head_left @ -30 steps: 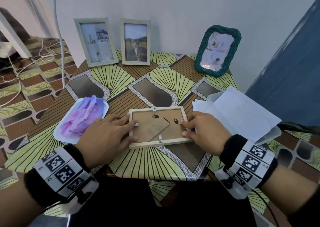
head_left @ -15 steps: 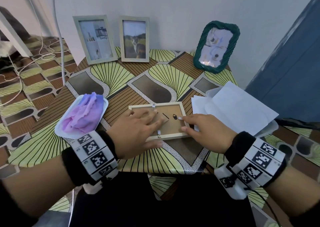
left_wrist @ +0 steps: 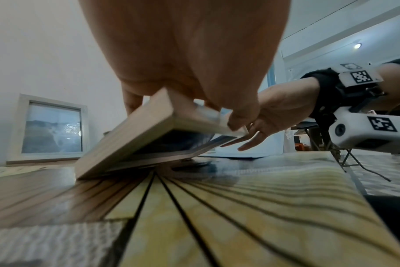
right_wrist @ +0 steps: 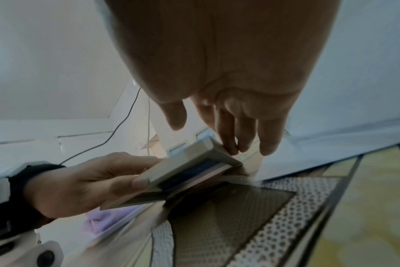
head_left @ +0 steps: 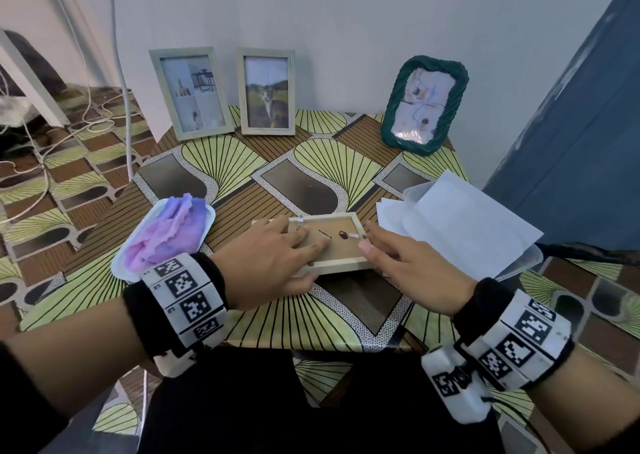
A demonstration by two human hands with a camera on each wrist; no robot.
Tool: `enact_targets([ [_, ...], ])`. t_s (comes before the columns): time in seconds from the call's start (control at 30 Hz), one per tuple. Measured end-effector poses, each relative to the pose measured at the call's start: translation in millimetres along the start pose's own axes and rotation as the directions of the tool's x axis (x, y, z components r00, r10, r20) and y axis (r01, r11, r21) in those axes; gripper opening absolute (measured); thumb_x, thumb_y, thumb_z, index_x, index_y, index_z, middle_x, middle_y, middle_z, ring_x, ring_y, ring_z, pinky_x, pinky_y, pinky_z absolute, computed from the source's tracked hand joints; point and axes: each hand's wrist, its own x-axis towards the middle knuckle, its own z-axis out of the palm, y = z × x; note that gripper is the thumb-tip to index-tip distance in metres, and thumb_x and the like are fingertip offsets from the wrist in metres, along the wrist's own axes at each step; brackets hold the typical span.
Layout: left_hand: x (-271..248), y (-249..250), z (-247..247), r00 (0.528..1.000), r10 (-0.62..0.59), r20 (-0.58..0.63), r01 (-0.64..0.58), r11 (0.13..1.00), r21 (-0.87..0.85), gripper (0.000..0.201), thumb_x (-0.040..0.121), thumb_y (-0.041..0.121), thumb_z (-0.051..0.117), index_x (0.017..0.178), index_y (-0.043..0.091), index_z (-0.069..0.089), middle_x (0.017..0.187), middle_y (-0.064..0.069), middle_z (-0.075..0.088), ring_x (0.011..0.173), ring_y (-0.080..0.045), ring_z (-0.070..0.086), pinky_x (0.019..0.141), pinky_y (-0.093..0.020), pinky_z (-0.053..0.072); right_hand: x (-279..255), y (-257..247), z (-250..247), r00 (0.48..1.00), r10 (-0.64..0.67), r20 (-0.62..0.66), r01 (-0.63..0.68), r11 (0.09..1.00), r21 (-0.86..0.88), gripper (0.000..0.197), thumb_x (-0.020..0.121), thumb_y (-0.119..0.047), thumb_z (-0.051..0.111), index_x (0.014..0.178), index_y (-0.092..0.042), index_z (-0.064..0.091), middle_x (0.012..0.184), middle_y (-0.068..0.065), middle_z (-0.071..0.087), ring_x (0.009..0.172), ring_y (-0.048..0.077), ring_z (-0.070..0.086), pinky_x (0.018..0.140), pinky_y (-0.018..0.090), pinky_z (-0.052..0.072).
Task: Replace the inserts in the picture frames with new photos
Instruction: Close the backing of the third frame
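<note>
A pale wooden picture frame (head_left: pixel 341 266) lies face down on the patterned table (head_left: pixel 221 163), brown backing board up. My left hand (head_left: pixel 273 256) covers its left half, fingers spread on the board and thumb curled under the near edge. In the left wrist view the frame (left_wrist: pixel 126 137) is tilted, one corner on the table and the near side raised. My right hand (head_left: pixel 405 259) is at the frame's right edge, its fingertips (right_wrist: pixel 231 148) touching the rim with straight fingers. A small tab and a hanger show on the board.
Two pale frames (head_left: pixel 190 93) (head_left: pixel 266 92) and a green woven frame (head_left: pixel 424 104) stand against the back wall. White sheets on a clear tray (head_left: pixel 460 225) lie at the right. A white tray with a purple cloth (head_left: pixel 166 235) sits left. Cables run on the floor, left.
My left hand slid right across the backing board and its thumb went under the near edge; the frame's near side has come up off the table. The right hand stayed at the right rim.
</note>
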Motion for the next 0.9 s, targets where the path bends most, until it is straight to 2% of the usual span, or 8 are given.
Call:
enact_targets([
  [0.1,-1,-3,-11,0.995,-0.008,-0.103,-0.011,0.983,-0.181,0.064,0.097,0.054,0.012,0.152,0.024,0.026,0.115,0.003,0.063,0.089,-0.019,0.043,0.086,-0.034,0.041,-2,-7,-5,0.994,0.039,-0.097,-0.027,0.991,0.127,0.023,0.099,-0.057,0.034,0.111,-0.068,0.05,0.101,-0.026,0.064,0.097,0.002,0.057,0.086,0.014,0.041],
  [0.2,0,-3,-22,0.987,-0.057,-0.153,-0.01,0.916,-0.402,0.058,0.099,0.051,0.018,0.154,0.032,0.013,0.079,0.005,0.054,0.077,-0.017,0.045,0.077,-0.033,0.041,0,-11,-9,0.986,0.085,-0.142,-0.033,0.942,0.334,0.026,0.09,-0.064,0.035,0.098,-0.063,0.06,0.108,-0.029,0.064,0.113,0.002,0.056,0.103,0.03,0.043],
  [0.33,4,-3,-30,0.967,-0.143,-0.211,-0.002,0.823,-0.569,0.045,0.102,0.045,0.027,0.147,0.044,0.021,0.068,0.014,0.052,0.061,-0.005,0.052,0.059,-0.026,0.041,7,-14,-11,0.981,0.15,-0.121,-0.069,0.861,0.504,0.049,0.092,-0.062,0.039,0.138,-0.044,0.047,0.144,-0.013,0.05,0.133,0.011,0.047,0.111,0.04,0.039],
  [0.47,5,-12,-32,0.955,-0.248,-0.165,0.048,0.675,-0.736,0.039,0.103,0.042,0.031,0.142,0.044,0.034,0.101,0.014,0.066,0.08,0.0,0.064,0.065,-0.016,0.052,15,-13,-5,0.992,0.122,-0.039,-0.085,0.853,0.515,0.065,0.086,-0.07,0.038,0.147,-0.051,0.029,0.151,-0.022,0.039,0.141,0.009,0.036,0.117,0.043,0.03],
  [0.6,3,-17,-25,0.902,-0.428,-0.063,0.134,0.413,-0.901,0.033,0.104,0.032,0.038,0.135,0.036,0.047,0.105,0.014,0.066,0.096,-0.003,0.066,0.08,-0.032,0.058,24,-15,10,0.994,0.016,0.104,-0.059,0.904,0.423,0.062,0.097,-0.057,0.04,0.152,-0.046,0.016,0.136,-0.045,0.036,0.14,-0.005,0.031,0.112,0.016,0.025],
  [0.7,-2,-21,-12,0.843,-0.534,0.069,0.18,0.16,-0.97,0.029,0.104,0.022,0.041,0.132,0.023,0.051,0.115,-0.002,0.067,0.102,-0.02,0.067,0.088,-0.047,0.056,25,-17,21,0.973,-0.057,0.222,-0.019,0.944,0.329,0.07,0.095,-0.051,0.053,0.151,-0.044,0.011,0.146,-0.024,0.044,0.138,0.004,0.038,0.118,0.034,0.028],
  [0.8,-10,-21,0,0.792,-0.574,0.207,0.166,-0.123,-0.978,0.031,0.103,0.013,0.043,0.133,0.015,0.05,0.124,-0.01,0.065,0.106,-0.025,0.067,0.089,-0.044,0.057,22,-22,29,0.963,-0.101,0.248,0.051,0.978,0.2,0.08,0.086,-0.053,0.067,0.145,-0.043,0.014,0.148,-0.015,0.043,0.132,0.006,0.046,0.114,0.04,0.036],
  [0.9,-17,-22,12,0.764,-0.592,0.258,0.16,-0.212,-0.964,0.033,0.103,0.008,0.042,0.134,0.012,0.051,0.118,-0.007,0.067,0.097,-0.018,0.069,0.083,-0.034,0.059,21,-25,37,0.961,-0.113,0.251,0.116,0.993,0.003,0.1,0.081,-0.062,0.066,0.154,-0.032,0.003,0.159,-0.01,0.021,0.145,0.01,0.025,0.119,0.041,0.028],
])
